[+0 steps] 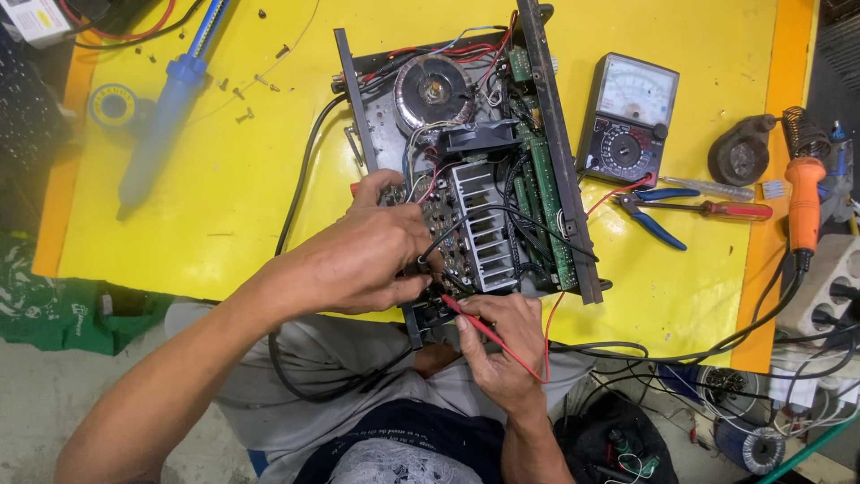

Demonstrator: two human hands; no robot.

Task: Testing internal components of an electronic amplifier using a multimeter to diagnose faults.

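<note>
1. Two hands work inside an opened amplifier chassis (466, 170) that lies on a yellow workbench (233, 197), its near edge overhanging toward the person's lap.
2. Left hand (358, 260) is curled over the circuit board (445, 233) beside the finned heatsink (484, 224), fingers pinched on something hidden beneath them, probably the black probe, judging by the black lead running from there.
3. Right hand (502, 345) grips a red test probe (475, 324) like a pen, tip slanted at the board's near edge for fine aim.
4. Its red lead runs toward an analog multimeter (627, 121), set just right of the chassis, dial facing the person for easy reading.
5. Blue-handled pliers (654, 211) and a red-handled screwdriver (717, 210) lie near it.
</note>
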